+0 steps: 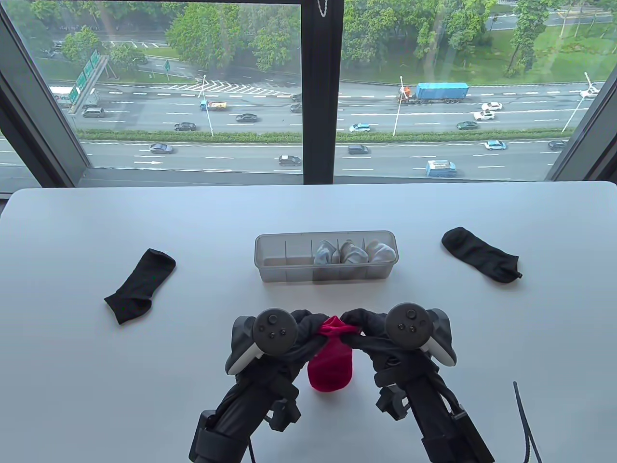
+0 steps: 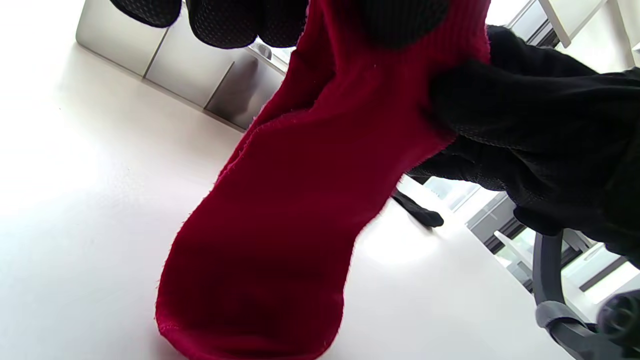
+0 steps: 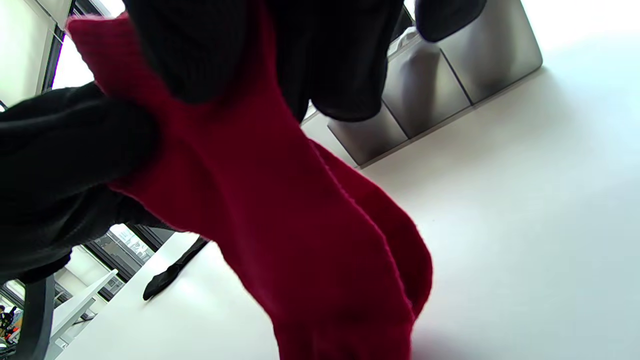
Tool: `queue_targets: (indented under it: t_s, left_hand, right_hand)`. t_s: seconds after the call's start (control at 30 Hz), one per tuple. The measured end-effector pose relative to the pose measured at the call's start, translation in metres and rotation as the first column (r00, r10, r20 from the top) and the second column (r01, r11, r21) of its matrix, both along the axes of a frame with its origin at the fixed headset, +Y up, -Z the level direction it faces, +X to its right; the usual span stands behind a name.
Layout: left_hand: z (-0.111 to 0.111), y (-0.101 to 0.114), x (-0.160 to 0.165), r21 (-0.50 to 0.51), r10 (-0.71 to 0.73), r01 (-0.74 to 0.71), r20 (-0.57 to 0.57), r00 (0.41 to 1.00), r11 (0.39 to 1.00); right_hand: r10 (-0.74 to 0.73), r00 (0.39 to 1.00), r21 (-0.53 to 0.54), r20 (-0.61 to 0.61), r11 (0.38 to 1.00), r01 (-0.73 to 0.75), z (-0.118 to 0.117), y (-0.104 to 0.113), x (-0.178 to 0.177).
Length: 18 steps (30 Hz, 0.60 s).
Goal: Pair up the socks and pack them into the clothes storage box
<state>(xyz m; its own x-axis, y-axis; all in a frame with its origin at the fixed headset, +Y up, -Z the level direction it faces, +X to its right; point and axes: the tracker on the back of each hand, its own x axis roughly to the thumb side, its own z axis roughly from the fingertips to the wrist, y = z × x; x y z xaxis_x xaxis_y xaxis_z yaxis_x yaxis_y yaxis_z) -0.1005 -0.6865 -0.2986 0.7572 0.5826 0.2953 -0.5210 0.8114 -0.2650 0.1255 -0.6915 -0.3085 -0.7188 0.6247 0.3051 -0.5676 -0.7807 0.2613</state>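
While the red socks (image 1: 331, 359) are held up by their bunched cuffs near the table's front edge, their toes are let down onto the white table (image 1: 77, 386). The cuffs are pinched from the 9 o'clock side by the left hand (image 1: 289, 333) and from the 3 o'clock side by the right hand (image 1: 381, 333), the gloved fingers of both being curled round the cloth. In the wrist views two red layers are seen lying one against the other.

At 12 o'clock from the hands, near but apart, the clear storage box (image 1: 326, 256) is set crosswise, so that it is the one thing found straight ahead of the socks. Its three right-hand compartments are filled with rolled pale socks (image 1: 354, 253); its left-hand compartments are seen bare.

One black sock (image 1: 140, 285) is laid flat at 10 o'clock, well apart from the hands, and another black sock (image 1: 482, 254) at 2 o'clock. Beyond the table a window (image 1: 308, 87) over a busy road is seen.
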Motion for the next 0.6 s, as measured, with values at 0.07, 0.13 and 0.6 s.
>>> queue_targets:
  t_s: [0.07,0.13,0.6]
  left_hand:
    - [0.0,-0.003,0.0,0.043,0.029,-0.03,0.006,1.0,0.999]
    - [-0.001,-0.003,-0.001,0.037,0.106,-0.108,0.043,0.993,0.993]
    - [-0.001,0.008,-0.003,0.051,0.071,-0.077,0.102,0.992,0.996]
  right_hand:
    - [0.027,1.0,0.017,-0.006,0.999,-0.027,0.001,-0.001,-0.006]
    - [0.036,0.999,0.008,-0.013,0.999,-0.036,0.002,-0.002,-0.008]
    - [-0.067,0.998,0.057,-0.007,0.996,0.067,0.005,0.003,0.002]
